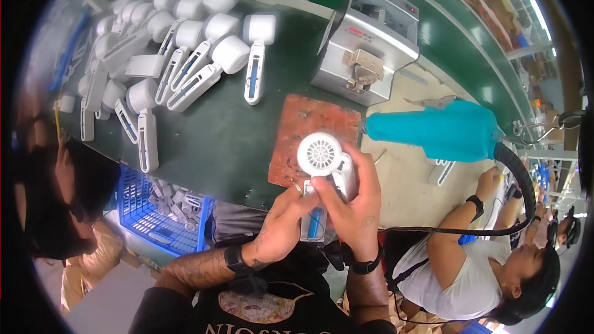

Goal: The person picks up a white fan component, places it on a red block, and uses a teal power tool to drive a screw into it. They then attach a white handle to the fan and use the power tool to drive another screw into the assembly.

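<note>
Between my hands is a white hair-dryer-shaped device (321,153) with a round grille facing up. Its handle points toward me, and a blue cylinder (315,222) like a battery shows in the handle's open side. My left hand (279,219) is closed around the handle from the left. From the right, my right hand (357,207) grips it, thumb pressed near the base of the head. A further white plastic piece (344,174) sits beside the head, inside my right hand; what it is I cannot tell. Underneath lies a worn red board (297,120).
Several similar white devices (230,54) crowd the green table's left side. A silver machine (371,43) stands at the back. A teal cable-fed tool (433,130) hangs at right. A blue basket (161,229) of grey parts is lower left. Co-workers sit on both sides.
</note>
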A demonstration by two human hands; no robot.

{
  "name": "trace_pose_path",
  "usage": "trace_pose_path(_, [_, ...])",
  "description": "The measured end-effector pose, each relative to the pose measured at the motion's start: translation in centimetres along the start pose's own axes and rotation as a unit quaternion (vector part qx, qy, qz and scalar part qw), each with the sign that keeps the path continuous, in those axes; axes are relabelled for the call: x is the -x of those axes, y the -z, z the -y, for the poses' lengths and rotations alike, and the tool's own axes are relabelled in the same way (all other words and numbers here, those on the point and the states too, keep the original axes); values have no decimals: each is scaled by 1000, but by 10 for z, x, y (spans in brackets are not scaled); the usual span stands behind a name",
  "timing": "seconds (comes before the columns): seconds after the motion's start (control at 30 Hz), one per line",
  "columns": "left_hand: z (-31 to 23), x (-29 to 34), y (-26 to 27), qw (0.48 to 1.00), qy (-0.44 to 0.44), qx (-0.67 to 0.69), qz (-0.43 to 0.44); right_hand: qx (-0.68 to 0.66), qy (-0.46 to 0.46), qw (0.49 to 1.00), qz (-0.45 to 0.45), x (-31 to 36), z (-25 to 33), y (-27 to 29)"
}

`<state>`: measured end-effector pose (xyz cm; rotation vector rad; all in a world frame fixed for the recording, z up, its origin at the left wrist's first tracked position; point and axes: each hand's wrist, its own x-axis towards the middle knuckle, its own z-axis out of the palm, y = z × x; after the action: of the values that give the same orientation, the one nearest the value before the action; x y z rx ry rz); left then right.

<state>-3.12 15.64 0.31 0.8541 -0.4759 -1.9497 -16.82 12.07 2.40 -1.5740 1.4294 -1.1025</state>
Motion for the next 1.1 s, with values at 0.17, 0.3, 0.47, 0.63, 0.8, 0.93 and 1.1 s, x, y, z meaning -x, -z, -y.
trace_pose_path(0.17, [4, 4, -7, 997, -4, 72, -17, 15, -19, 1000, 12, 8, 9, 13])
trace_pose_path(0.3, [9, 1, -9, 998, 7, 64, -22, 41, -105, 992, -53, 30, 17, 22])
trace_pose_path(0.47, [17, -4, -4, 999, -12, 5, -36, 142, -22, 990, 1, 40, 29, 15])
trace_pose_path(0.63, [14, -3, -6, 998, -27, -47, -30, 168, 13, 986, -14, 47, 28, 9])
trace_pose_path(0.8, [22, 1, -5, 978, -114, -171, -40, 185, 39, 982, -10, 50, 26, 11])
trace_pose_path(0.93, [14, 5, -12, 982, -152, -114, -25, 140, 22, 990, -6, 50, 39, 10])
trace_pose_path(1.1, [21, 3, -1, 964, -206, -166, -31, 65, 24, 997, -34, 34, 38, 13])
